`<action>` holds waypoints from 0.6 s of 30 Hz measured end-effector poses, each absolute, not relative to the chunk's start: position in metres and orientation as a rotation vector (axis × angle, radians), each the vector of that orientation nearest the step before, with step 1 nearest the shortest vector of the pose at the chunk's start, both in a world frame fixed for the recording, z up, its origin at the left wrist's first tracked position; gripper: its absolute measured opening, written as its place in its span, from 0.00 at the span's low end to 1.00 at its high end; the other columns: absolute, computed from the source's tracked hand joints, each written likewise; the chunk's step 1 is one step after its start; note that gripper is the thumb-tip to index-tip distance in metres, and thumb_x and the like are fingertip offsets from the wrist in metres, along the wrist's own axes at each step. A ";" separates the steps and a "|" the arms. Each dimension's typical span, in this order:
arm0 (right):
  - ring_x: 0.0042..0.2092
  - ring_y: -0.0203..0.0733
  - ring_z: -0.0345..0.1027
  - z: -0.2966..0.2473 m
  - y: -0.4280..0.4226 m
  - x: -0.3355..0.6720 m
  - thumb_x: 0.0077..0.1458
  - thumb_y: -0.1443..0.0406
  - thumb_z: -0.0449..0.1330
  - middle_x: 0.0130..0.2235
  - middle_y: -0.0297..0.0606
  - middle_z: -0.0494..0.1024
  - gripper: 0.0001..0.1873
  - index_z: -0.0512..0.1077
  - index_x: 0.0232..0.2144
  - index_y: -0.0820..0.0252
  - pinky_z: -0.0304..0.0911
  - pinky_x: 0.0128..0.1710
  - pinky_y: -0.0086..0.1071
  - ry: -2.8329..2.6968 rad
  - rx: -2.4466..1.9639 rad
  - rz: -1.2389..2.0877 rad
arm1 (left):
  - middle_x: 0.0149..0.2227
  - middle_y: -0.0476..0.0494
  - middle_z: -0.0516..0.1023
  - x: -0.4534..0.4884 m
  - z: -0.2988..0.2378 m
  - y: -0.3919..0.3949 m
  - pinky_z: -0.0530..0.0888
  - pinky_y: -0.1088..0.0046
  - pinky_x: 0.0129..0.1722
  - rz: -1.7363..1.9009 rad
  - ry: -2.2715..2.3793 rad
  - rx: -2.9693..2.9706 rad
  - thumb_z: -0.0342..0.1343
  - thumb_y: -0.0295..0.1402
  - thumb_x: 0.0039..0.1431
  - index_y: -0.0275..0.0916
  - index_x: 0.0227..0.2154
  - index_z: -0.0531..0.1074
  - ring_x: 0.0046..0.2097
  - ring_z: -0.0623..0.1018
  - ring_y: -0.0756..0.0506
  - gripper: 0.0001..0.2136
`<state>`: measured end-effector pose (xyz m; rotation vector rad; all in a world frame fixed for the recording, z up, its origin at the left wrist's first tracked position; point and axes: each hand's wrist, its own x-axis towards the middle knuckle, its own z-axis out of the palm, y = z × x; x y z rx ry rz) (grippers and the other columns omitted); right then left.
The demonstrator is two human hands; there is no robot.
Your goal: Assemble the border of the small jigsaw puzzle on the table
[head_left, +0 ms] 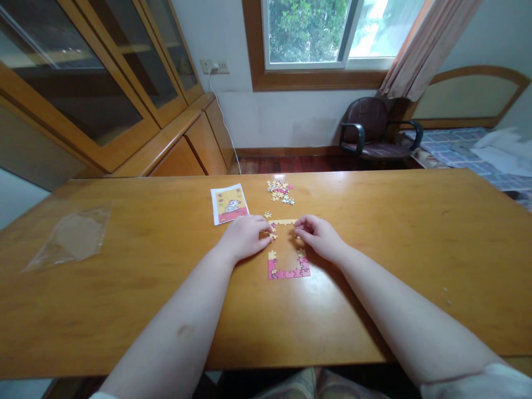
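Note:
On the wooden table in front of me lies a jigsaw border in two parts. The upper part is a yellow strip with pieces running down both sides. The lower part is a pink U shape with yellow at its upper left end. My left hand is closed at the upper part's left side, thumb and fingers on the pieces there. My right hand pinches the right side of that same part, its fingertips covering those pieces. A gap separates the two parts. One loose yellow piece lies just above the strip.
A heap of loose puzzle pieces lies beyond the border. Left of it is a picture card with a white animal on yellow and pink. A clear plastic bag lies at the left. A chair stands past the table's far edge.

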<state>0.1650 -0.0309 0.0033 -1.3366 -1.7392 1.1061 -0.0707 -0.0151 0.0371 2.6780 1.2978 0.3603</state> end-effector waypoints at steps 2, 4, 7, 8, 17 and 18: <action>0.31 0.35 0.67 0.006 -0.031 0.165 0.54 0.62 0.58 0.33 0.35 0.76 0.08 0.69 0.37 0.59 0.62 0.34 0.31 -1.811 -1.357 1.058 | 0.35 0.47 0.79 -0.071 0.038 -0.015 0.70 0.70 0.35 0.327 1.299 2.677 0.57 0.37 0.56 0.43 0.32 0.78 0.37 0.77 0.45 0.07; 0.30 0.34 0.66 0.008 -0.032 0.165 0.55 0.63 0.58 0.32 0.35 0.77 0.07 0.70 0.36 0.59 0.62 0.33 0.30 -1.863 -1.360 1.022 | 0.34 0.48 0.79 -0.070 0.039 -0.016 0.69 0.70 0.34 0.310 1.308 2.670 0.57 0.37 0.56 0.43 0.32 0.78 0.36 0.76 0.45 0.06; 0.30 0.34 0.66 0.010 -0.033 0.165 0.55 0.63 0.57 0.32 0.35 0.77 0.06 0.71 0.36 0.59 0.61 0.33 0.30 -1.901 -1.360 0.994 | 0.34 0.47 0.79 -0.070 0.039 -0.016 0.69 0.70 0.34 0.300 1.330 2.654 0.57 0.37 0.55 0.43 0.31 0.77 0.36 0.76 0.45 0.06; 0.30 0.34 0.66 0.010 -0.033 0.165 0.55 0.63 0.57 0.32 0.35 0.77 0.06 0.71 0.36 0.59 0.61 0.33 0.30 -1.907 -1.361 0.987 | 0.34 0.47 0.79 -0.069 0.039 -0.016 0.69 0.70 0.34 0.295 1.335 2.650 0.57 0.37 0.56 0.43 0.31 0.77 0.36 0.76 0.45 0.06; 0.30 0.35 0.66 0.010 -0.032 0.166 0.56 0.63 0.57 0.32 0.36 0.77 0.07 0.72 0.36 0.59 0.61 0.32 0.31 -1.935 -1.370 0.951 | 0.36 0.46 0.79 -0.067 0.037 -0.015 0.70 0.70 0.36 0.244 1.371 2.653 0.57 0.37 0.55 0.43 0.32 0.78 0.37 0.77 0.45 0.07; 0.30 0.35 0.66 0.010 -0.032 0.166 0.56 0.63 0.57 0.32 0.35 0.77 0.07 0.72 0.36 0.59 0.61 0.32 0.31 -1.936 -1.370 0.948 | 0.36 0.46 0.79 -0.067 0.037 -0.015 0.70 0.70 0.36 0.243 1.376 2.651 0.57 0.37 0.55 0.43 0.32 0.78 0.37 0.77 0.45 0.07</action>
